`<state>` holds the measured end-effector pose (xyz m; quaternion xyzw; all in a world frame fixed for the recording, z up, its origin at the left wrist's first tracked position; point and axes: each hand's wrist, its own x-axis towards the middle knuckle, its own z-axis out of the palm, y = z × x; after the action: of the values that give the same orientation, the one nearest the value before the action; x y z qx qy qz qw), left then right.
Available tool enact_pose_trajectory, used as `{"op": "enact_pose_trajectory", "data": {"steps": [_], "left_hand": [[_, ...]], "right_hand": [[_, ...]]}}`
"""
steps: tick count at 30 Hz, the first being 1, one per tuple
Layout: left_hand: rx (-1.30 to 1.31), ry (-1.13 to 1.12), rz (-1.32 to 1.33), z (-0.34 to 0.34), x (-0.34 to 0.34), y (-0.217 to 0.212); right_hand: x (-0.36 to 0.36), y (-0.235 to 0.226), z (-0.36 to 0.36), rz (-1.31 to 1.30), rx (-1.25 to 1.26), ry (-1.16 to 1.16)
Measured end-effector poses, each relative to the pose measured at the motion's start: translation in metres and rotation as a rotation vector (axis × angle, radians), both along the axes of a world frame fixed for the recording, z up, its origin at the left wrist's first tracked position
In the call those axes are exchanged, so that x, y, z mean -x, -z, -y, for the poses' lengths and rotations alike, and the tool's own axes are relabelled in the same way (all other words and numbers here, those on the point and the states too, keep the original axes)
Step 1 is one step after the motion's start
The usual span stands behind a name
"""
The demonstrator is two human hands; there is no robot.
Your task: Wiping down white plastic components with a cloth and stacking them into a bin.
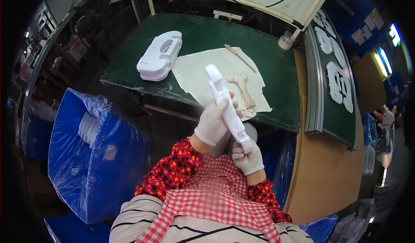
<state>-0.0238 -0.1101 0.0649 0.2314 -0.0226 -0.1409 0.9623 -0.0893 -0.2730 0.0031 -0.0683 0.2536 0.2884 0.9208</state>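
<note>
A long white molded plastic part (228, 109) with notches along one side is held up in front of me, tilted, over the near edge of the table. My left hand (212, 122), in a white glove, grips it around the middle with the thumb on top. Lower down, my right hand (248, 157), also gloved, has its fingers closed on the near end. Under the part lies a pale cloth (196, 67) on the green table (270, 48). A crumpled glove or rag (242, 89) and a thin brown brush-like tool (242, 59) rest on the cloth.
Stacked white oval plastic parts (160, 57) stand at the table's left. A blue bin (116, 156) lined with clear plastic, holding white parts, is left of me. On the right, a conveyor (309, 83) carries several white parts. A small jar (285, 40) sits at the back right corner.
</note>
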Motion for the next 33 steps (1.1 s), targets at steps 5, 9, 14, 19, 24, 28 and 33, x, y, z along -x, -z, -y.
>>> {"op": "enact_pose_trajectory", "data": {"steps": [5, 9, 14, 19, 24, 28, 33], "left_hand": [[-0.044, -0.077, -0.045, -0.011, -0.001, 0.007], [-0.017, -0.059, -0.052, -0.002, 0.004, 0.005], [0.051, -0.024, 0.111, 0.007, 0.005, -0.004], [-1.004, -0.193, 0.243, -0.01, -0.005, 0.043], [-1.626, -0.345, 0.387, -0.021, 0.016, 0.09], [-1.694, -0.535, 0.756, -0.012, 0.011, 0.098], [-1.825, -0.554, 0.886, -0.006, 0.014, 0.098]], "right_hand": [[0.009, -0.005, -0.019, 0.011, 0.098, -0.064], [0.023, 0.011, -0.011, 0.345, 0.411, -0.033], [0.006, -0.002, 0.024, 0.284, 0.175, 0.123], [-0.052, -0.02, 0.075, 0.328, 0.623, 0.434], [-0.127, 0.006, 0.158, 0.459, 0.751, 0.657], [-0.16, 0.013, 0.184, 0.276, 0.934, 0.816], [-0.157, 0.029, 0.196, 0.199, 1.39, 0.508]]}}
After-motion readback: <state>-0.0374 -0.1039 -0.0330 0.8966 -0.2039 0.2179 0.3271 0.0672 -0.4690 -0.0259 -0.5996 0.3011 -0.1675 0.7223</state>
